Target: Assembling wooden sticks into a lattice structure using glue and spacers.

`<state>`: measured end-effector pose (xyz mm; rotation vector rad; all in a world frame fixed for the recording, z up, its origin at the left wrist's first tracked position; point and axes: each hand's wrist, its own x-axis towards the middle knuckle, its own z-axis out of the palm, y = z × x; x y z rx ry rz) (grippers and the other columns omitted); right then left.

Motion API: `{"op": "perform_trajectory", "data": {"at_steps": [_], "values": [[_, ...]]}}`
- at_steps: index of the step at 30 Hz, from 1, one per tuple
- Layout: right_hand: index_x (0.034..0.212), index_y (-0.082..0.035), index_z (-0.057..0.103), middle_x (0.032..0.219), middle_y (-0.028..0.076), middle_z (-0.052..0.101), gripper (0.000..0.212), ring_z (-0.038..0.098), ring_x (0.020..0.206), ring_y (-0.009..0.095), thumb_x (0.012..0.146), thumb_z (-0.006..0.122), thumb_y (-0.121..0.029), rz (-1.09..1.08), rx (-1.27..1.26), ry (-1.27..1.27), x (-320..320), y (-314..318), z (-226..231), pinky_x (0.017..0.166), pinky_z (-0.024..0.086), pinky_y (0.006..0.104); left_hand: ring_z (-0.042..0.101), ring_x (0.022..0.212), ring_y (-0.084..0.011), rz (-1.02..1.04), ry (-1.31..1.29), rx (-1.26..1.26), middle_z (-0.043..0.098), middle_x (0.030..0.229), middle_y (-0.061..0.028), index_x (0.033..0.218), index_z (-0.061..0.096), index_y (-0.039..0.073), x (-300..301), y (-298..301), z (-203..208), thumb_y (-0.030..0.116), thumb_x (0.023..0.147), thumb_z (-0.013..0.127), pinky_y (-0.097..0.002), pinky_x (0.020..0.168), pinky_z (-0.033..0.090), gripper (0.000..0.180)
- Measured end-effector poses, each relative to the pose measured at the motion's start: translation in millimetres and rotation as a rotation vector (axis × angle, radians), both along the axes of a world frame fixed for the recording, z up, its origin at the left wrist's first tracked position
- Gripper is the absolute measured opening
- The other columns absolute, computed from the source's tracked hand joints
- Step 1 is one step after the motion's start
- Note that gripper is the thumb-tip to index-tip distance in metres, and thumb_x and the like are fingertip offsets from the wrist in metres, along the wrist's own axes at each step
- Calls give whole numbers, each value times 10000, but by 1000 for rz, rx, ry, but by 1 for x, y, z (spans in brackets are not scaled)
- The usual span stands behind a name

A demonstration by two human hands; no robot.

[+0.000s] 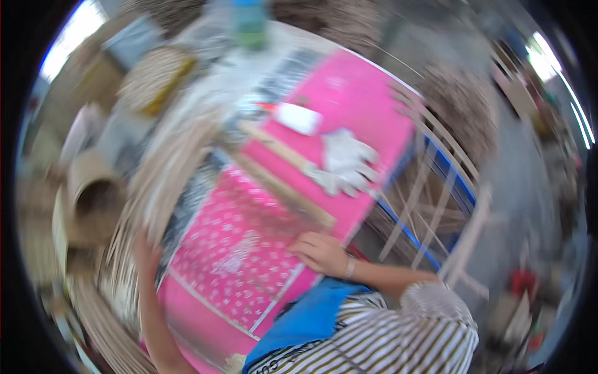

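Note:
My left hand [147, 250], blurred by motion, is at the lower end of a long bundle of thin tan strips [171, 171]. Whether its fingers have closed on any strips cannot be made out. Lying on the pink tabletop, my right hand [320, 252] has its fingers stretched toward the left and nothing visible in them. Between the two hands lies a pink sheet with small white marks [233, 249]. Just beyond the right hand, a flat wooden bar [280, 190] rests slantwise across the table.
White work gloves [349, 163] lie past the bar, near a white bottle with a red tip [298, 118] and a wooden-handled tool [274, 143]. A green container [250, 31] stands at the far end. Wooden rack slats [439, 206] are at right, a hollow tan roll [93, 193] at left.

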<state>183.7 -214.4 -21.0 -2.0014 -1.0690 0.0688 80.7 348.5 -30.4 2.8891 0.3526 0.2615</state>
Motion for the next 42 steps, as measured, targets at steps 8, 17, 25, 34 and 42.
{"op": "perform_trajectory", "data": {"at_steps": [8, 17, 25, 34, 42], "values": [[1095, -96, 673, 963, 85, 603, 222, 650, 922, 284, 882, 730, -112, -159, 104, -73, -9, -3, -8, 760, 553, 424, 698, 1066, -438, 163, 95, 62, 693, 1271, -279, 1641, 408, 185, -10, -38, 30, -12, 729, 707, -504, 889, 530, 979], [1032, -96, 662, 922, 88, 594, 188, 655, 896, 307, 862, 738, -121, -118, 115, -65, -12, 7, -9, 728, 555, 439, 703, 1154, -436, 128, 115, -35, 728, 1243, -241, 1563, 494, 130, -98, -91, 95, 27, 709, 741, -482, 972, 563, 895], [1033, 1, 762, 873, 113, 693, 145, 664, 732, 219, 916, 697, 57, -136, 307, 188, -4, -11, 12, 636, 498, 321, 749, 915, -397, 179, 536, -311, 760, 999, -202, 1494, 554, 197, -101, -239, 171, 143, 708, 785, -494, 829, 591, 821], [1081, -61, 755, 1072, 95, 706, 242, 661, 972, 288, 844, 751, -12, -126, 201, -83, 12, -5, 37, 855, 515, 424, 655, 1219, -393, 101, 374, -500, 654, 1359, -193, 1571, 516, 173, -130, -239, 106, 198, 817, 852, -467, 1009, 537, 827], [1342, -113, 679, 1437, 101, 635, 444, 561, 1384, 297, 903, 739, -145, 101, -47, -217, 25, 12, 23, 1215, 365, 525, 663, 1212, -392, -22, 176, -384, 682, 1370, -153, 1507, 589, 138, -122, -208, 97, 208, 875, 799, -503, 1062, 504, 670]]}}
